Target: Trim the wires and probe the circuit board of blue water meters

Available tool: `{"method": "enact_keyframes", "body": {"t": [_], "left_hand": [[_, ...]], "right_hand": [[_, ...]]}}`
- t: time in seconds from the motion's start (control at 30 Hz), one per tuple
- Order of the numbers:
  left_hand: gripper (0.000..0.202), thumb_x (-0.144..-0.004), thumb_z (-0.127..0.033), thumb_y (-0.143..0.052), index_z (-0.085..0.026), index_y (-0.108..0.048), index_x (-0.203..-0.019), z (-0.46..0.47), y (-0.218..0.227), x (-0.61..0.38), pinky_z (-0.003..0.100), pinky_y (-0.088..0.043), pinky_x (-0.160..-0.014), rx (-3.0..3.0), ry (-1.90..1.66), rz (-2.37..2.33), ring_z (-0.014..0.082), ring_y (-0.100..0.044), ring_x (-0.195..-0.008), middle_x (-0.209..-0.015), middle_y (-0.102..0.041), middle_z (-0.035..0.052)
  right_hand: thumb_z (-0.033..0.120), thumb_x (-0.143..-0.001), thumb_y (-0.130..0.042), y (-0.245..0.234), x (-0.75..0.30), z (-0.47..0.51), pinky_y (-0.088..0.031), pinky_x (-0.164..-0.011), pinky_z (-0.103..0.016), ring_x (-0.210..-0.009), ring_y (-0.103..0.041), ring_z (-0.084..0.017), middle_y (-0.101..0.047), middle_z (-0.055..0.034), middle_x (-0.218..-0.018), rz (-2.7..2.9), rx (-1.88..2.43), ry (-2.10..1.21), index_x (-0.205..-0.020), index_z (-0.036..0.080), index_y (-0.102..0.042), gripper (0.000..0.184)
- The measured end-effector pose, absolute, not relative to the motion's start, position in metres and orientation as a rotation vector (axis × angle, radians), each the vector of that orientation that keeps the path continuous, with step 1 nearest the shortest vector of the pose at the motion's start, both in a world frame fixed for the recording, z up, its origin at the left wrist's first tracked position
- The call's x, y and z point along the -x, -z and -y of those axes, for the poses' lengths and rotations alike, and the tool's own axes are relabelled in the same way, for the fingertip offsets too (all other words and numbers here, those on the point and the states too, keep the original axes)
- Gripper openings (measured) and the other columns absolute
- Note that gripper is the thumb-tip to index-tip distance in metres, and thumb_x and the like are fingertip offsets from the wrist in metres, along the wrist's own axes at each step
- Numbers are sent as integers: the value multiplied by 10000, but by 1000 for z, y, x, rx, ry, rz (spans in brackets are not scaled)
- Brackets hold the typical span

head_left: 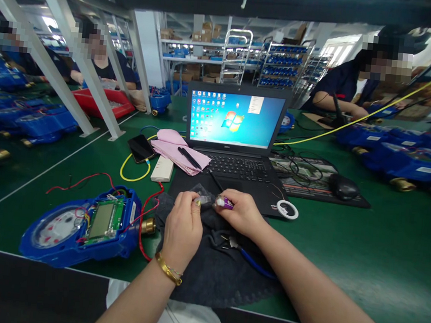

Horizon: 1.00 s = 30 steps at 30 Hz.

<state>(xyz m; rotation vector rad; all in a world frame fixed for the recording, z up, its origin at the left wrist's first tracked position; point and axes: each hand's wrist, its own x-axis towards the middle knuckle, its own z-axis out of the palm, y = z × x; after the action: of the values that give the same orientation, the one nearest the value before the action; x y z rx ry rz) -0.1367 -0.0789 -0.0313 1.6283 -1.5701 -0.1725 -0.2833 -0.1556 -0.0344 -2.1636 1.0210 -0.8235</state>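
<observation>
My left hand (183, 224), a gold bracelet at its wrist, pinches a small clear, greyish piece (204, 199) whose kind I cannot make out. Close beside it, my right hand (244, 214) is closed around a small purple thing with a white end (224, 202), mostly hidden by the fingers. Both hands are above a dark cloth (223, 279) that overlaps the laptop's front edge. Pliers with blue handles (255, 263) lie on the cloth below my right hand. Left of the cloth is an opened blue water meter (79, 229) with a display, circuit board and brass fitting.
A laptop (232, 148) stands ahead, with pink paper (180, 150), a pen, a phone (141, 148) and a white box (162, 169) at its left. A mouse (343, 186) and a white ring (287, 209) are at right. More blue meters (410, 160) and several co-workers are beyond.
</observation>
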Motion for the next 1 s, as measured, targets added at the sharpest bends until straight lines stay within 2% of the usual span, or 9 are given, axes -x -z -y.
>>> {"method": "enact_keyframes", "body": {"t": [0.27, 0.47, 0.67, 0.83, 1.0], "left_hand": [[146, -903, -152, -356, -187, -497, -884, 79, 30, 140, 346, -425, -740, -1756, 145, 1703, 228, -548, -855, -882, -538, 55], [151, -907, -156, -355, -181, -501, -875, 79, 29, 141, 355, -429, -739, -1802, 169, 1748, 237, -550, -859, -881, -538, 57], [150, -907, -150, -353, -178, -498, -881, 79, 28, 141, 355, -426, -742, -1827, 201, 1740, 238, -550, -859, -885, -532, 59], [145, -903, -148, -354, -183, -492, -875, 79, 28, 141, 355, -420, -735, -1819, 199, 1748, 239, -543, -857, -880, -529, 57], [149, -900, -151, -344, -191, -484, -867, 79, 30, 141, 356, -405, -742, -1775, 219, 1753, 236, -533, -862, -878, -527, 54]], "right_hand": [[319, -715, -499, 35, 286, 162, -349, -555, -241, -583, -434, -127, -472, 23, -588, -1029, 1898, 787, -653, 182, -514, 152], [274, -698, -514, 32, 282, 156, -388, -625, -250, -636, -488, -131, -548, 12, -662, -983, 1859, 750, -719, 166, -574, 125], [285, -669, -642, 33, 283, 157, -314, -577, -259, -596, -435, -131, -485, 30, -624, -1067, 1947, 753, -699, 170, -543, 154], [190, -696, -608, 33, 282, 157, -299, -603, -265, -630, -458, -138, -496, 8, -651, -960, 2066, 743, -624, 168, -543, 100], [158, -718, -554, 36, 278, 155, -292, -605, -266, -629, -442, -137, -465, 9, -637, -887, 2105, 836, -584, 183, -457, 167]]}}
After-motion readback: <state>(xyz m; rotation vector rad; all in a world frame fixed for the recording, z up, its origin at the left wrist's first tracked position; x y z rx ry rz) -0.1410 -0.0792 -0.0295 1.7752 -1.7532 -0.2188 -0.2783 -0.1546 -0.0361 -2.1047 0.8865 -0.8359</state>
